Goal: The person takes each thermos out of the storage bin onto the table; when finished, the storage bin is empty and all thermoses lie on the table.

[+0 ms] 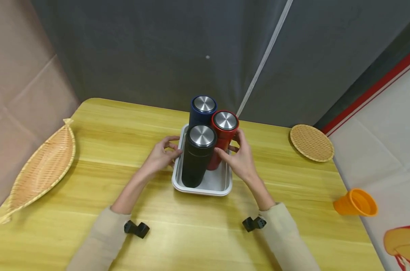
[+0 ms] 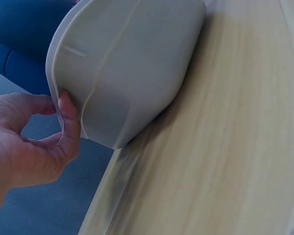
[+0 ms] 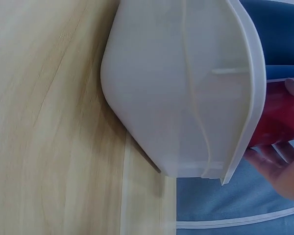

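Note:
A white tray (image 1: 202, 192) on the table holds three thermos flasks with brushed metal lids. The black flask (image 1: 194, 167) is nearest, the blue flask (image 1: 195, 118) farthest back, and the red flask (image 1: 221, 142) on the right. My left hand (image 1: 160, 155) pinches the tray's left rim; the left wrist view shows thumb and fingers on either side of the rim (image 2: 53, 73). Around the red flask, the fingers and thumb of my right hand (image 1: 240, 160) grip its side above the tray's right edge. The flasks' lower parts are partly hidden in the right wrist view.
A boat-shaped wicker basket (image 1: 45, 169) lies at the left of the wooden table (image 1: 123, 241). On the right are a round woven mat (image 1: 311, 143) and an orange cup (image 1: 355, 202) near the edge. A grey curtain (image 1: 150, 56) hangs behind the table.

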